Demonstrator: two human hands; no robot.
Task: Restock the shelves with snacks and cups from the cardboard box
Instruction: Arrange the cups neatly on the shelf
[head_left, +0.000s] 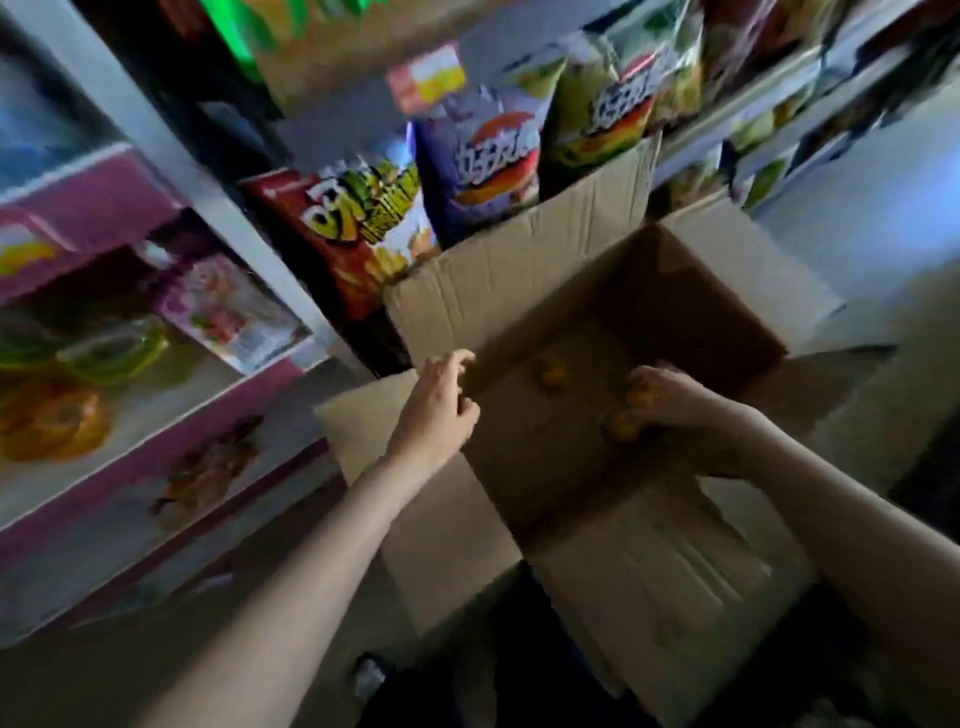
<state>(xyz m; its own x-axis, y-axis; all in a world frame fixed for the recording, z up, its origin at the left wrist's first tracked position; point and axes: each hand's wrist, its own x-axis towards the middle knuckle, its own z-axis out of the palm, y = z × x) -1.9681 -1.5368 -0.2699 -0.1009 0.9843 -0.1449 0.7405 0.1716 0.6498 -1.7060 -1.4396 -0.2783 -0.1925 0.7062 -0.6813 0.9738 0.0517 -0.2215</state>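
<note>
Open cardboard box (597, 332) at centre, flaps spread, right hand (670, 397) inside at 3 o'clock gripping small orange snacks (626, 426), left hand (441, 402) loosely curled over the box's 9 o'clock edge, chip bags (483, 166) on shelves at 12 o'clock, blurred.

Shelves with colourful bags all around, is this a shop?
Probably a small shop or its stockroom. Snack bags stand in rows on the shelves, boxed goods fill the left side, and both hands reach into an open cardboard box of stock.
</note>
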